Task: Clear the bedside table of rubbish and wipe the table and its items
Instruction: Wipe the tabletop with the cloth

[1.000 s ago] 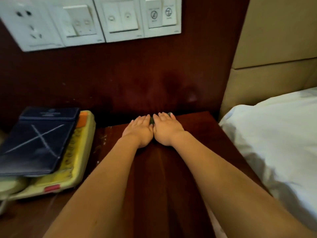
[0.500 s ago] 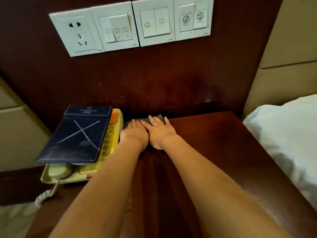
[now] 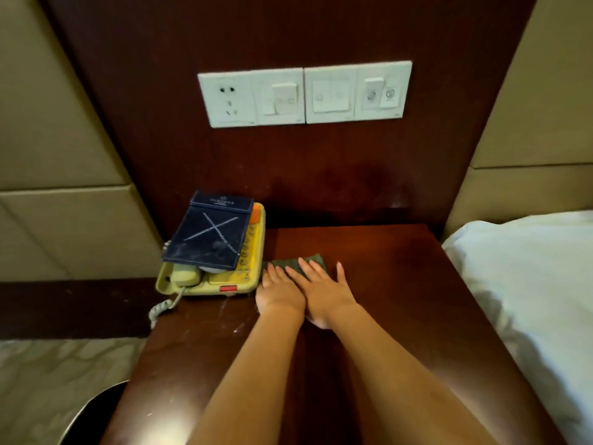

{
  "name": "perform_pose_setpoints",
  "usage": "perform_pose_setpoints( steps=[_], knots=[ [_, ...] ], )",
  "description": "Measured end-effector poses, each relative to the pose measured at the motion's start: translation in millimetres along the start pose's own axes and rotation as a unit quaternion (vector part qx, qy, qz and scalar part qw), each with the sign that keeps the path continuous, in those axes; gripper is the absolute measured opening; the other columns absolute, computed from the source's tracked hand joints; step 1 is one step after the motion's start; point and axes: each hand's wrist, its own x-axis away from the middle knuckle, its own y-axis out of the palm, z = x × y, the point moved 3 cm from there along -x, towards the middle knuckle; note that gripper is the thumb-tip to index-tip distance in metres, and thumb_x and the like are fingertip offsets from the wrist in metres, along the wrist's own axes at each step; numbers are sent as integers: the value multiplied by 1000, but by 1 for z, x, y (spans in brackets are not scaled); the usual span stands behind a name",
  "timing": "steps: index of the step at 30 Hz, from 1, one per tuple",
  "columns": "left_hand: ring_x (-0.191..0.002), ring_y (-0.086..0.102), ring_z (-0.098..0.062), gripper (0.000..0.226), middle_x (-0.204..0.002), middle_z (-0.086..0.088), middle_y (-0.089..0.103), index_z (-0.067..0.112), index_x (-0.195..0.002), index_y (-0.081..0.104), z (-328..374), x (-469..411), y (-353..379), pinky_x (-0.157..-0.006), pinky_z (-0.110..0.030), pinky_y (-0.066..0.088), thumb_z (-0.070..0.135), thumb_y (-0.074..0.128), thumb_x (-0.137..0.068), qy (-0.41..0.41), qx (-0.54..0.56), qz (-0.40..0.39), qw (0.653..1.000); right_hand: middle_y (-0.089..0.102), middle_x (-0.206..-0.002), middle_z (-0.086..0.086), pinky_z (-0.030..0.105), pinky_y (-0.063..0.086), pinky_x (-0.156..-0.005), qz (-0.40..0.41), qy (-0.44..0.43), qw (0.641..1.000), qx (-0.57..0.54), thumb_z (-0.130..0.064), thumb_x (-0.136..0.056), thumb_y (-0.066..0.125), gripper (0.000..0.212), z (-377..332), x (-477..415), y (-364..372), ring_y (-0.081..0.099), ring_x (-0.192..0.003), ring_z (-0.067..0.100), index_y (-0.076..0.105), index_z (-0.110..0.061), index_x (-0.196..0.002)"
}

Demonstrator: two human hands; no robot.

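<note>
A big pale X is drawn on the dark blue folder (image 3: 210, 234). The small print at its top cannot be read.

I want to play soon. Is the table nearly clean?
No rubbish shows on the table. The left hand and right hand press the cloth flat beside the phone. Left to do: pale smears at the table's front left, the phone, and the dusty folder on it.

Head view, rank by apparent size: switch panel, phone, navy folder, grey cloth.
1. switch panel
2. phone, by its outline
3. navy folder, lying on it
4. grey cloth, mostly hidden, so true size unsure
</note>
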Motion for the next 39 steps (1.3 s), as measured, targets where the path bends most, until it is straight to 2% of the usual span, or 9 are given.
perform_pose_setpoints(
  steps=[2, 4, 6, 11, 16, 25, 31, 35, 39],
  knots=[
    [-146, -12, -26, 61, -156, -15, -18, 2, -147, -13, -11, 24, 10, -120, -37, 6, 25, 20, -102, 18, 13, -1, 1000, -24, -157, -6, 60, -13, -110, -6, 7, 1000, -12, -26, -96, 46, 81, -13, 23, 4, -19, -145, 14, -14, -36, -149],
    [-146, -15, -23, 59, -156, -11, -21, 6, -148, -14, -22, 46, 21, -120, -36, 4, 31, 13, -103, 56, 19, 0, 998, -23, -157, -6, 59, -14, -111, -16, 23, 998, -53, -32, -101, 29, 63, -26, 46, 7, -20, -144, 12, -11, -36, -149],
    [-145, -16, -20, 57, -156, -6, -21, 10, -149, -14, -33, 61, 30, -120, -36, 2, 34, 9, -103, 95, 13, 10, 995, -22, -157, -7, 60, -16, -110, -26, 49, 993, -105, -37, -102, 16, 54, -38, 65, 11, -21, -144, 11, -8, -36, -150],
    [-145, -16, -18, 55, -157, -5, -19, 12, -149, -12, -49, 73, 39, -120, -34, -2, 35, 8, -103, 161, 8, 40, 986, -24, -157, -6, 60, -18, -108, -29, 100, 987, -120, -38, -102, 14, 53, -52, 82, 21, -21, -144, 12, -8, -35, -151],
    [-145, -16, -17, 55, -157, -5, -18, 9, -149, -12, -64, 72, 40, -118, -33, -4, 32, 8, -103, 181, 17, 59, 981, -24, -157, -3, 57, -18, -110, -16, 128, 987, -93, -41, -102, 10, 53, -69, 78, 22, -21, -144, 14, -10, -33, -150],
    [-146, -13, -14, 55, -158, -2, -15, 12, -150, -8, -171, 78, 55, -119, -32, -4, 33, 12, -103, 106, 82, 51, 990, -24, -157, -3, 59, -20, -109, -23, 43, 996, -76, -42, -101, 9, 53, -174, 53, 20, -23, -144, 14, -10, -33, -150],
    [-147, -6, -16, 56, -160, -5, -5, 10, -151, 3, -227, 82, 58, -118, -37, 4, 26, 24, -102, 68, 91, 29, 993, -23, -157, -1, 60, -21, -108, -37, -20, 997, -57, -36, -101, 16, 56, -226, 53, 22, -22, -144, 17, -8, -30, -151],
    [-147, -1, -23, 52, -159, -10, 5, 7, -149, 17, -221, 79, 68, -120, -38, 6, 19, 26, -100, 60, 63, 64, 994, -23, -157, -2, 61, -21, -107, -38, -50, 997, -38, -35, -99, 28, 65, -225, 63, 29, -23, -144, 16, -10, -27, -152],
    [-147, -1, -19, 52, -160, -7, 2, 10, -151, 10, -181, 94, 74, -119, -35, 1, 24, 22, -102, 12, 164, 112, 980, -22, -158, -4, 62, -18, -109, -21, -64, 997, -32, -30, -98, 31, 68, -196, 78, 31, -22, -144, 13, -11, -26, -151]
  ],
)
